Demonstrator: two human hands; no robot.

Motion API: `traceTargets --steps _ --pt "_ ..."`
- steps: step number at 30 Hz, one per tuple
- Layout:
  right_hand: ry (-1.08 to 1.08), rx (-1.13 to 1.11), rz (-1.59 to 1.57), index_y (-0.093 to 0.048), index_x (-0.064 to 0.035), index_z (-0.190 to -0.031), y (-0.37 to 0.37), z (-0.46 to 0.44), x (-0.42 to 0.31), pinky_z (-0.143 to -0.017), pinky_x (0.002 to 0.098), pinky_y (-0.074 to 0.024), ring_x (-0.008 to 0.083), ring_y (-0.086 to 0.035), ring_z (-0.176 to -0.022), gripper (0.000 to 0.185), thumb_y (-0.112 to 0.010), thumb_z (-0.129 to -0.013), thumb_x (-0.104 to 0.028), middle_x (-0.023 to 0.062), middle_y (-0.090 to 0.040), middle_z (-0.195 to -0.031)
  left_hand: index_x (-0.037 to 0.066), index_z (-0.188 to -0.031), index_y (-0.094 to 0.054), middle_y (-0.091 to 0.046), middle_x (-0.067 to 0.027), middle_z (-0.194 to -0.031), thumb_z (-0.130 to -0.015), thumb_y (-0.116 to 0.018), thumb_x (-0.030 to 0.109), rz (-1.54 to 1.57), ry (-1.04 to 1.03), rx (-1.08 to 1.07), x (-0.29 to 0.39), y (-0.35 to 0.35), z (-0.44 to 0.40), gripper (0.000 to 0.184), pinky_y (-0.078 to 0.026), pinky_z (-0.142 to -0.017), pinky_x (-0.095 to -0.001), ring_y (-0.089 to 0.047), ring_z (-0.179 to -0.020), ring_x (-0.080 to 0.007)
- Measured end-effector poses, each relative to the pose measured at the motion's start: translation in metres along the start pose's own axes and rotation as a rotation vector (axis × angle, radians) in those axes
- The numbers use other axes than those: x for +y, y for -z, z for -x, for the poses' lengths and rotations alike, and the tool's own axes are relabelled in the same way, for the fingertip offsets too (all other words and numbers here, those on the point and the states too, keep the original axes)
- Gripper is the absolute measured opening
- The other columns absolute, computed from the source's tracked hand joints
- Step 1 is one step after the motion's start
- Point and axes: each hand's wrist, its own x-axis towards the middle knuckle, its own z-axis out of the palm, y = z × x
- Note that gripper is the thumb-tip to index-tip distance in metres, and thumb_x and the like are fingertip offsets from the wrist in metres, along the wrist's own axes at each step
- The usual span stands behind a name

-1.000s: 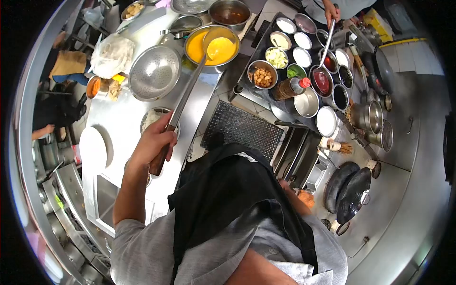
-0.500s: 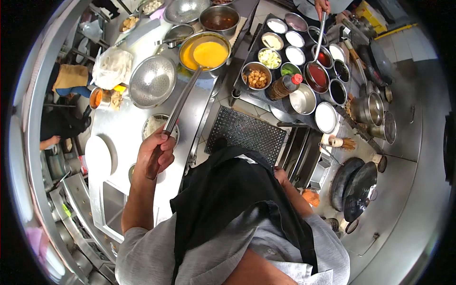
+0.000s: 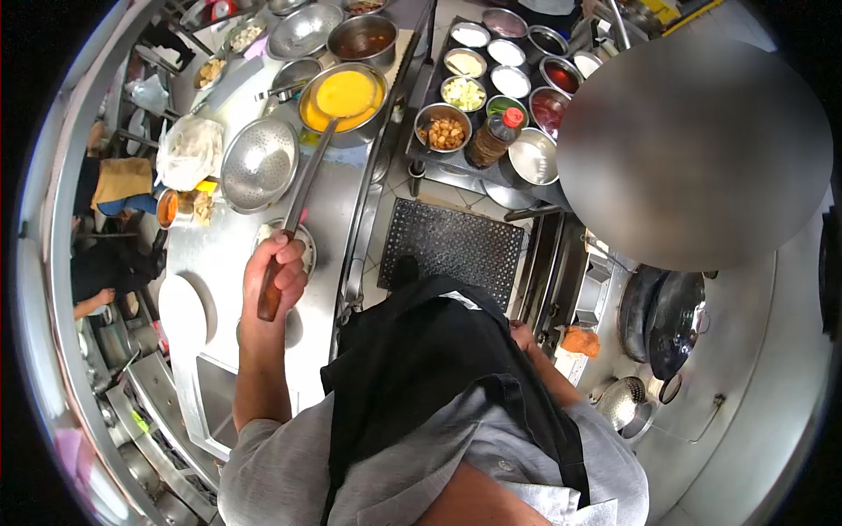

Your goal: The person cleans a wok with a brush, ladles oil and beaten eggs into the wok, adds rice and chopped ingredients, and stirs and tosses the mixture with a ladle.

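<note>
One long ladle [image 3: 307, 181] in left grip [image 3: 281, 270]: fingers curled fully closed round brown handle, handle end poking out past fist toward wrist. Ladle head over steel pot [image 3: 368, 130] of yellow liquid on tabletop [image 3: 202, 250], scoop full of yellow too; depth of dip, can't tell.

Right grip [image 3: 522, 335] low, just beside black apron [image 3: 438, 351]; fingers look bent, partly hidden, can't tell how far open or whether holding anything. Orange cloth [image 3: 580, 342] near it.

Just under and beyond left grip, partly covered: bowl with white contents [image 3: 309, 252]. Colander [image 3: 260, 165] near pot, left of ladle shaft. Brown-sauce pot [image 3: 373, 58] behind yellow one. White plastic bag [image 3: 189, 151] left of colander.

Across aisle, on dark rack: red-capped bottle [image 3: 494, 145], upright-ish, just beside bowl of browned cubes [image 3: 444, 133]. Black floor mat [image 3: 452, 250] between tabletop and rack. Big blurred patch, upper right; contents unreadable.
</note>
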Motion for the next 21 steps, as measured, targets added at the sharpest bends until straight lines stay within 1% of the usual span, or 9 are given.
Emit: traceTargets --steps 3,6,7,8,11,13,14,19,21 --pt "-0.281 0.204 -0.375 -0.058 -0.0024 -0.117 -0.008 0.016 0.004 -0.058 0.0326 -0.0547 0.0191 -0.064 -0.070 0.026 -0.053 -0.093 -0.008 0.0076 -0.065 -0.088 0.002 -0.109 -0.051 -0.049 -0.0016 -0.076 -0.101 -0.041 0.015 0.098 0.020 -0.156 -0.009 0.000 -0.002 0.019 -0.040 -0.041 -0.0279 -0.048 -0.048 -0.0118" --pt "-0.333 0.142 -0.524 -0.058 -0.0048 -0.109 -0.006 0.031 0.028 -0.050 0.0307 -0.0511 0.0169 -0.063 -0.066 0.023 -0.047 -0.089 -0.001 0.0058 -0.064 -0.085 -0.001 -0.110 -0.050 -0.049 -0.0027 -0.077 -0.101 -0.041 0.015 0.147 0.038 -0.122 -0.016 -0.018 0.006 0.020 -0.041 -0.043 -0.0277 -0.048 -0.050 -0.0115" --pt "-0.280 0.179 -0.483 -0.061 -0.0062 -0.100 -0.012 0.037 0.038 -0.046 0.0302 -0.0478 0.0163 -0.060 -0.059 0.020 -0.045 -0.088 -0.001 0.0041 -0.061 -0.078 -0.007 -0.128 -0.043 -0.049 -0.0036 -0.078 -0.101 -0.039 0.015 0.147 0.033 -0.160 -0.018 -0.013 0.008 0.034 -0.041 -0.044 -0.0282 -0.048 -0.051 -0.0118" --pt "-0.399 0.189 -0.452 -0.062 -0.0071 -0.090 -0.009 0.057 0.018 -0.044 0.0304 -0.0471 0.0167 -0.058 -0.055 0.017 -0.046 -0.088 -0.002 0.0037 -0.060 -0.073 -0.007 -0.133 -0.039 -0.049 -0.0038 -0.078 -0.101 -0.039 0.015 0.130 0.035 -0.162 -0.023 -0.020 0.013 0.038 -0.042 -0.044 -0.0284 -0.048 -0.051 -0.0119" --pt "-0.312 0.127 -0.431 -0.061 -0.0069 -0.084 -0.025 0.058 0.083 -0.045 0.0310 -0.0478 0.0166 -0.060 -0.056 0.013 -0.049 -0.088 -0.006 0.0046 -0.062 -0.075 -0.008 -0.148 -0.022 -0.049 -0.0044 -0.078 -0.101 -0.038 0.013 0.050 0.009 -0.144 -0.037 -0.036 0.033 0.053 -0.044 -0.044 -0.0294 -0.049 -0.050 -0.0127" --pt "-0.340 0.119 -0.436 -0.062 -0.0064 -0.085 -0.026 0.079 0.071 -0.044 0.0315 -0.0473 0.0159 -0.059 -0.054 0.012 -0.051 -0.090 -0.007 0.0043 -0.062 -0.073 0.001 -0.106 -0.036 -0.048 -0.0036 -0.073 -0.101 -0.041 0.015 0.008 0.008 -0.064 -0.050 -0.052 0.049 0.015 -0.042 -0.039 -0.0301 -0.047 -0.045 -0.0144" --pt "-0.304 0.120 -0.453 -0.062 -0.0067 -0.084 -0.027 0.083 0.076 -0.044 0.0316 -0.0471 0.0159 -0.059 -0.054 0.011 -0.052 -0.089 -0.007 0.0043 -0.062 -0.073 0.006 -0.085 -0.043 -0.047 -0.0031 -0.070 -0.101 -0.042 0.016 -0.011 0.004 -0.024 -0.057 -0.062 0.057 0.019 -0.040 -0.036 -0.0305 -0.046 -0.043 -0.0152" --pt "-0.219 0.163 -0.371 -0.062 -0.0070 -0.084 -0.051 0.058 0.146 -0.039 0.0323 -0.0424 0.0178 -0.055 -0.047 0.012 -0.051 -0.087 -0.010 0.0048 -0.059 -0.064 0.009 -0.082 -0.043 -0.044 -0.0004 -0.059 -0.098 -0.045 0.018 -0.223 0.002 0.180 -0.096 -0.093 0.093 0.019 -0.034 -0.028 -0.0293 -0.038 -0.032 -0.0134" --pt "-0.265 0.054 -0.465 -0.061 -0.0069 -0.087 -0.035 0.070 0.131 -0.050 0.0311 -0.0459 0.0151 -0.058 -0.060 0.011 -0.053 -0.092 -0.013 0.0032 -0.061 -0.071 0.009 -0.084 -0.045 -0.045 -0.0004 -0.061 -0.097 -0.048 0.017 -0.274 0.024 0.175 -0.112 -0.095 0.104 0.016 -0.034 -0.028 -0.0274 -0.039 -0.033 -0.0110"
